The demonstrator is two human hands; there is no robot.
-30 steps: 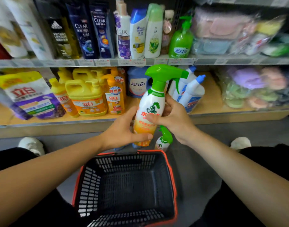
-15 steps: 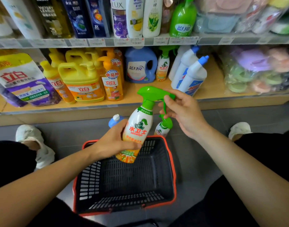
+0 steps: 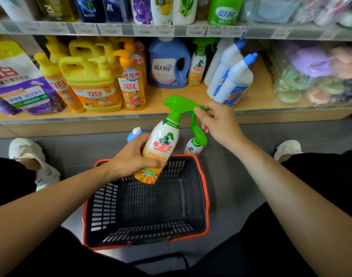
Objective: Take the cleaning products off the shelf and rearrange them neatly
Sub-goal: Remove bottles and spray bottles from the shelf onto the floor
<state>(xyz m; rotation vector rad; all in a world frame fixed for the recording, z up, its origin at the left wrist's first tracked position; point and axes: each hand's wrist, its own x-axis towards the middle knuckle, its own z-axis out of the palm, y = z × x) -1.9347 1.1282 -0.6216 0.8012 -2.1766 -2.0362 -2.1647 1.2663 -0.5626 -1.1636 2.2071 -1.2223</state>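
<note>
Grips the spray bottle [image 3: 163, 144] round its lower body with the left hand [image 3: 131, 156], fingers curled. Pinches the green trigger head from the right with the right hand [image 3: 219, 124]. Held tilted, base low over the far rim of the basket [image 3: 205, 196], nozzle up toward the front edge of the shelf [image 3: 71, 116]. Nothing seen lying in the basket. On the floor just behind that far rim: a second spray bottle [image 3: 193, 146] and a blue-capped bottle [image 3: 136, 132]. Likely next: lowering base-first, left hand nearer.
</note>
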